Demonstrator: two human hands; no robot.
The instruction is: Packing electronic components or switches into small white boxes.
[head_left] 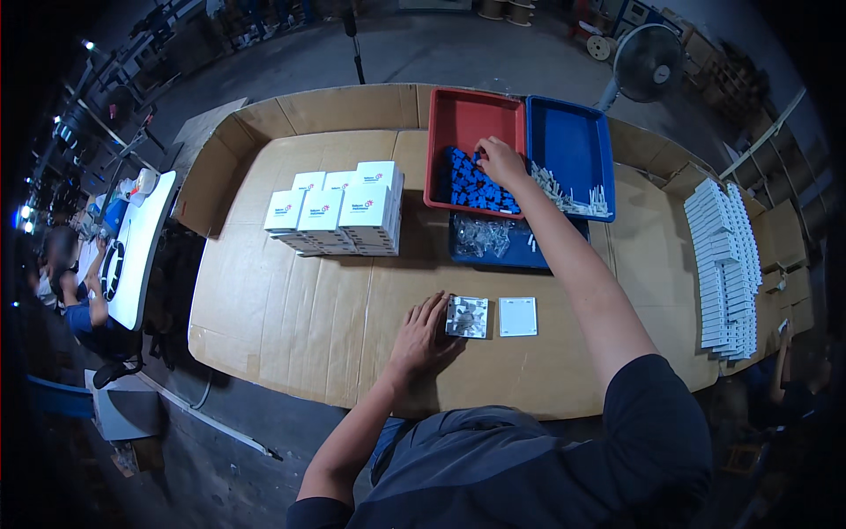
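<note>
My left hand [423, 337] lies on the cardboard with its fingers stretched out, its fingertips at the left edge of an open square white plastic box [467, 317]. Inside that box are small fittings, too small to make out. Just right of it lies a flat square white cover [517, 316]. My right hand [502, 163] reaches into the red tray [476, 113], over a heap of small blue plastic pieces [480, 187]. Its fingers are bent and drawn together at the heap; whatever is between them is hidden.
A blue tray [571, 123] with white plastic pieces [586, 201] adjoins the red one. Below them, another blue tray [502, 257] holds clear pieces. Stacked white boxes [339, 207] stand left; rows of white parts [724, 269] stand right. A cardboard wall [352, 110] borders the table.
</note>
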